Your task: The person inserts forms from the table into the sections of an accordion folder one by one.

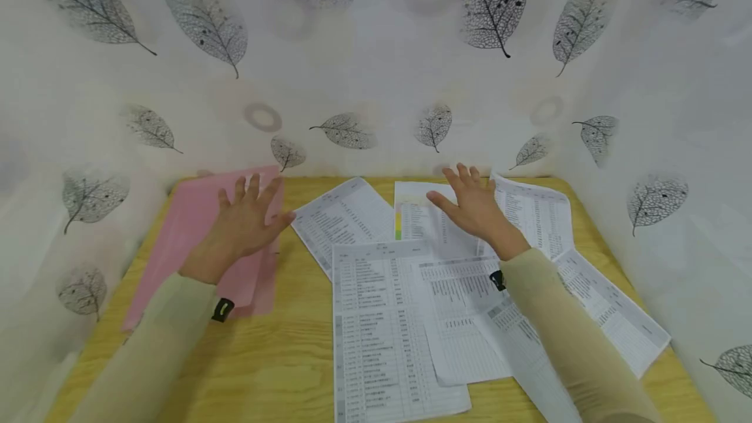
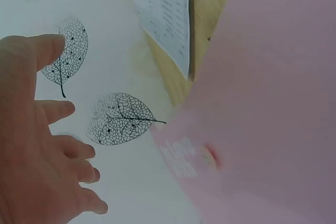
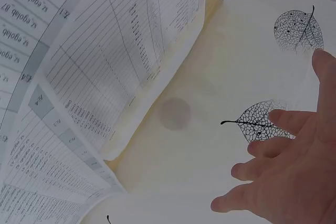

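Several printed sheets of tables [image 1: 392,318] lie spread and overlapping on a wooden table [image 1: 282,358]. A pink folder [image 1: 194,227] lies flat at the back left. My left hand [image 1: 243,224] hovers over the folder with fingers spread and holds nothing; the left wrist view shows the same left hand [image 2: 37,150] beside the pink folder [image 2: 262,103]. My right hand [image 1: 470,204] hovers, fingers straight, over the far sheets near a sheet with coloured marks [image 1: 417,214]. In the right wrist view the right hand [image 3: 289,182] is empty, next to curled sheets [image 3: 105,61].
White walls printed with grey leaves [image 1: 376,64] close in the table at the back and both sides. One sheet [image 1: 611,309] reaches the right wall. Bare wood [image 1: 258,371] shows at the front left. Both sleeves [image 1: 564,338] are beige.
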A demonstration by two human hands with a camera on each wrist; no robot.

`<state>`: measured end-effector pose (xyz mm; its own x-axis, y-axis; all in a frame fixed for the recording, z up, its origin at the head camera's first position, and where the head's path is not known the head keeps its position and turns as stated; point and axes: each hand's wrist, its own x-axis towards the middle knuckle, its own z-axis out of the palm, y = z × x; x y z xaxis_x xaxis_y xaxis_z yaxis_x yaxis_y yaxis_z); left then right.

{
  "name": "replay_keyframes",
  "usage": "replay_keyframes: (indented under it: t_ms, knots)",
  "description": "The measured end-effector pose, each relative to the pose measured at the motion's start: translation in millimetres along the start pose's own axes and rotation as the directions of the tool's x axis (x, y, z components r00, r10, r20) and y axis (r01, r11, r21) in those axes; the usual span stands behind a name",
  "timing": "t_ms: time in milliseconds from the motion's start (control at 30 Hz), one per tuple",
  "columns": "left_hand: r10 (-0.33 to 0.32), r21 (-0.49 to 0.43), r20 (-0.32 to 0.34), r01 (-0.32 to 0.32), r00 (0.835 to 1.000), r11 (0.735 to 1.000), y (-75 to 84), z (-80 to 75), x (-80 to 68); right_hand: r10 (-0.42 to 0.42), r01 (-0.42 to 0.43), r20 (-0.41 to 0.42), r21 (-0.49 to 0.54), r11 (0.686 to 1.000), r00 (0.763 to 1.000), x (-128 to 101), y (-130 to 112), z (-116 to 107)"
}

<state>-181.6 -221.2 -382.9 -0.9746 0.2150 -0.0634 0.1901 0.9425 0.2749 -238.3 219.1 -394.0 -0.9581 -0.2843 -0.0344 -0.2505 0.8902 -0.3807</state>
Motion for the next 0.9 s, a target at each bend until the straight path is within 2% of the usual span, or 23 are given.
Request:
replay_keyframes:
  t_ms: [367,900]
  knots:
    - [-0.009,0.007,0.04,0.009,0.999,1.0,-7.5,3.6,-5.9,-0.064,0.064,0.025,0.018,0.998,0.998,12.1,-26.9,17.7]
    - [-0.05,-0.028,0.122,0.054,0.991,0.998,-18.6,25.7,-23.8,-0.23,0.23,0.074,0.019,0.973,0.97,24.6,-103.0,66.5]
